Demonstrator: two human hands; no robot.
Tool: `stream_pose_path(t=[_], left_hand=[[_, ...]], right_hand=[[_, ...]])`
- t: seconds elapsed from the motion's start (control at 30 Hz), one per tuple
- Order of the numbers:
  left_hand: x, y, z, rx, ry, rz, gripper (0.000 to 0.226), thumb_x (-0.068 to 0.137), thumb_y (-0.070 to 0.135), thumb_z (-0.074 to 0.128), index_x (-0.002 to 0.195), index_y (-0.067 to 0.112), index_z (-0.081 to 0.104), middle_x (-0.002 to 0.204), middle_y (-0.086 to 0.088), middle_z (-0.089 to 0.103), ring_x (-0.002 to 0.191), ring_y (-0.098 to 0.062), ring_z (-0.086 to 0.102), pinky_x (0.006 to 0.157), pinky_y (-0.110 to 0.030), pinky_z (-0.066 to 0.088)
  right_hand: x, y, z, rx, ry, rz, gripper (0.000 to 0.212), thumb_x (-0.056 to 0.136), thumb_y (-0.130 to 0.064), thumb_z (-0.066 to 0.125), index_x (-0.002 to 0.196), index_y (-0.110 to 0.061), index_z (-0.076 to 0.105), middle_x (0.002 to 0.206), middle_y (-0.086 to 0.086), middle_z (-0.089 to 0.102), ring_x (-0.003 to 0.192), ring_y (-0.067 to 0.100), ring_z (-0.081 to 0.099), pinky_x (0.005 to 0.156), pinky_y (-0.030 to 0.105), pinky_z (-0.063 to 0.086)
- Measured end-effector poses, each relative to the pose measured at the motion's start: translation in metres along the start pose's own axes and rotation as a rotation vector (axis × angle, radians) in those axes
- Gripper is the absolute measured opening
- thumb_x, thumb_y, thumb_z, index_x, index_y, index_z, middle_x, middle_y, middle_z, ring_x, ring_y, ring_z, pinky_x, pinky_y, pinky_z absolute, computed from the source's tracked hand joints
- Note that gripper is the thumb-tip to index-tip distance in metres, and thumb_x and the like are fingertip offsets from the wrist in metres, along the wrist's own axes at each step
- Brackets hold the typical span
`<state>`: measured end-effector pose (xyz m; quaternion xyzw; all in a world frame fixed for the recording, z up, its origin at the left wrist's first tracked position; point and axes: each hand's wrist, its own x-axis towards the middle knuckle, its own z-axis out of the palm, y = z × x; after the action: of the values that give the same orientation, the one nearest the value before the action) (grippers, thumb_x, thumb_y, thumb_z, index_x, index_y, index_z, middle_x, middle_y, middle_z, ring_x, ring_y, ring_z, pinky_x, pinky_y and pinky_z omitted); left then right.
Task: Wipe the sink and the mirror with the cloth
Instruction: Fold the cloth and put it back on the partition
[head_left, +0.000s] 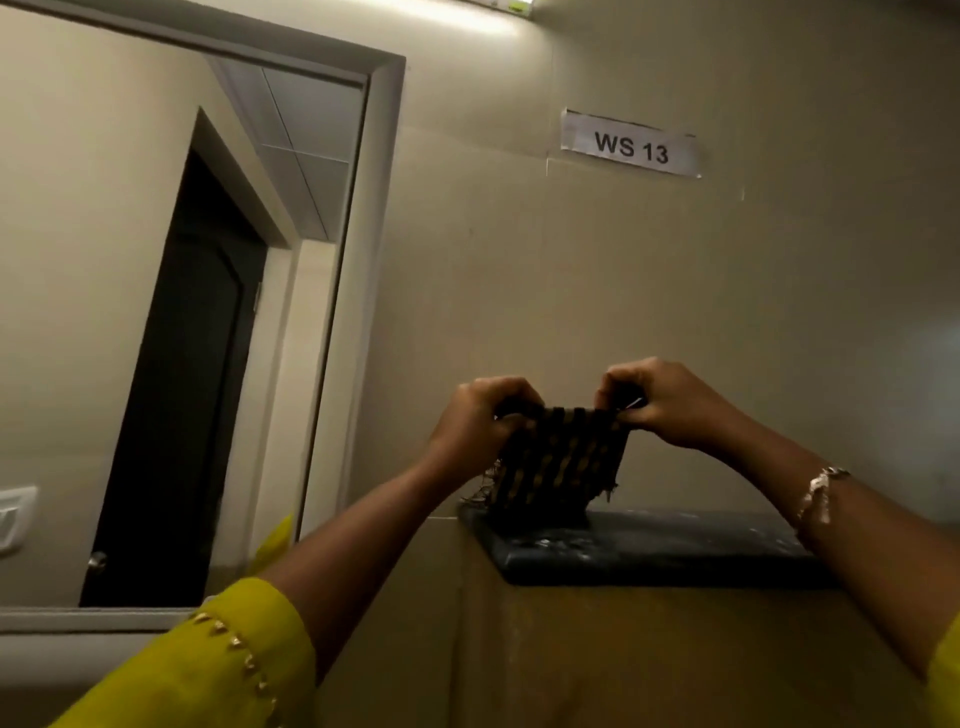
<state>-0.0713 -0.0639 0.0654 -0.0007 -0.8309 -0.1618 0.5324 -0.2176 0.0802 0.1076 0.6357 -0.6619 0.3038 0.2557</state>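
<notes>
A dark checked cloth (561, 460) with frayed edges hangs between my two hands at centre. My left hand (480, 421) pinches its upper left corner and my right hand (657, 402) pinches its upper right corner, stretching the top edge flat. The cloth's lower edge touches a dark ledge (675, 551). The mirror (171, 322), in a grey frame, fills the left side and reflects a dark door and ceiling. The sink is out of view.
The dark ledge tops a beige boxed-in wall section at lower right. A paper label reading "WS 13" (631, 145) is stuck on the beige wall above. A white switch plate (13, 517) shows in the mirror's left edge. My sleeves are yellow.
</notes>
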Motion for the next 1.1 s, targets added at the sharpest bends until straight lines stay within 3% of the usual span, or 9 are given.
stream_pose_path(t=[0.07, 0.17, 0.53, 0.73, 0.83, 0.97, 1.1], left_hand=[[-0.01, 0.003, 0.0, -0.034, -0.041, 0.017, 0.016, 0.08, -0.004, 0.063, 0.089, 0.009, 0.067, 0.088, -0.003, 0.066, 0.088, -0.021, 0.065, 0.078, -0.034, 0.056], [-0.024, 0.007, 0.0, -0.041, -0.112, 0.093, 0.021, 0.078, -0.005, 0.064, 0.083, 0.015, 0.064, 0.084, -0.002, 0.065, 0.085, -0.023, 0.066, 0.08, -0.042, 0.056], [-0.052, 0.031, -0.01, 0.07, -0.323, 0.125, 0.016, 0.083, -0.001, 0.06, 0.095, 0.008, 0.065, 0.094, -0.001, 0.065, 0.092, -0.013, 0.063, 0.084, -0.031, 0.054], [-0.058, 0.039, -0.012, 0.178, -0.374, 0.132, 0.015, 0.083, 0.003, 0.061, 0.096, 0.008, 0.067, 0.096, -0.007, 0.069, 0.089, -0.015, 0.064, 0.082, -0.036, 0.054], [-0.063, 0.043, -0.013, 0.188, -0.387, 0.106, 0.016, 0.085, 0.004, 0.058, 0.099, 0.007, 0.066, 0.099, -0.009, 0.067, 0.092, -0.017, 0.062, 0.085, -0.037, 0.053], [-0.069, 0.047, -0.016, 0.17, -0.421, 0.058, 0.019, 0.091, 0.016, 0.052, 0.099, 0.004, 0.065, 0.099, -0.012, 0.065, 0.089, -0.022, 0.061, 0.081, -0.041, 0.053], [-0.077, 0.05, -0.014, 0.252, -0.392, 0.095, 0.04, 0.094, 0.035, 0.044, 0.096, 0.001, 0.065, 0.091, -0.013, 0.063, 0.075, -0.025, 0.058, 0.066, -0.046, 0.05]], right_hand=[[-0.014, -0.001, -0.004, 0.052, -0.031, -0.013, 0.035, 0.076, 0.011, 0.063, 0.068, -0.023, 0.06, 0.077, 0.0, 0.066, 0.079, 0.019, 0.066, 0.075, 0.03, 0.055], [-0.031, -0.005, -0.008, 0.09, -0.087, -0.032, 0.03, 0.076, 0.011, 0.064, 0.071, -0.019, 0.063, 0.076, -0.001, 0.066, 0.074, 0.014, 0.066, 0.075, 0.03, 0.058], [-0.071, -0.006, -0.005, 0.223, -0.203, -0.04, 0.019, 0.075, 0.009, 0.066, 0.079, -0.01, 0.068, 0.081, 0.006, 0.069, 0.079, 0.014, 0.069, 0.078, 0.031, 0.058], [-0.08, -0.007, -0.003, 0.235, -0.263, -0.02, 0.022, 0.076, 0.009, 0.066, 0.079, -0.013, 0.069, 0.082, 0.006, 0.07, 0.081, 0.012, 0.069, 0.079, 0.029, 0.058], [-0.083, -0.009, -0.003, 0.222, -0.31, -0.003, 0.027, 0.078, 0.009, 0.063, 0.079, -0.017, 0.07, 0.083, 0.004, 0.07, 0.087, 0.016, 0.068, 0.08, 0.027, 0.056], [-0.091, -0.011, -0.007, 0.179, -0.304, -0.001, 0.038, 0.083, 0.005, 0.059, 0.08, -0.03, 0.073, 0.086, -0.013, 0.071, 0.084, 0.001, 0.066, 0.076, 0.014, 0.052], [-0.104, -0.015, -0.003, 0.125, -0.158, -0.034, 0.041, 0.077, -0.014, 0.049, 0.085, -0.05, 0.066, 0.082, -0.024, 0.069, 0.073, 0.007, 0.067, 0.065, 0.021, 0.05]])
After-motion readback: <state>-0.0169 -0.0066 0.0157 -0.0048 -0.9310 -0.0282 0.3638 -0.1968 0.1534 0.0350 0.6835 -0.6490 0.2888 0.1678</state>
